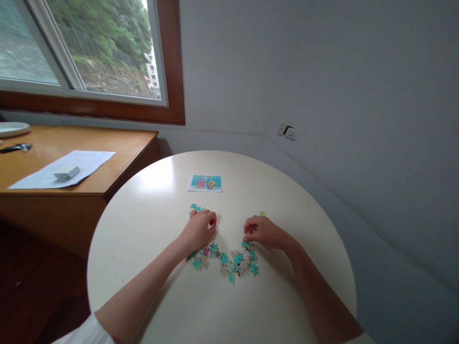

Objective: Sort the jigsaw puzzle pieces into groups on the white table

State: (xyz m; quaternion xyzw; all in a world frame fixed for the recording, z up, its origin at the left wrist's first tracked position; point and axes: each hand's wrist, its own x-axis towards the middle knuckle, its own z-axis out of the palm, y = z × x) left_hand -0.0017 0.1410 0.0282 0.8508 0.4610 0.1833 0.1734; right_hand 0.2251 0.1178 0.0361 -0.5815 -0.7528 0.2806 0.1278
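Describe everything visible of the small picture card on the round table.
The picture card is a small rectangle, apparently paper or thin card, lying flat, picture side up. It shows a pink figure and a yellow one on turquoise, with white along the left and lower edges. Finer detail is blurred. It rests on the round table, beyond the puzzle pieces; neither the left hand nor the right hand touches it.

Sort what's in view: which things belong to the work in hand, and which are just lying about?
In the work:
jigsaw pieces
left hand
right hand
round table
picture card, probably

Lying about, on the desk:
paper sheet
white object on it
dark object, unclear
white round item, partly cut off
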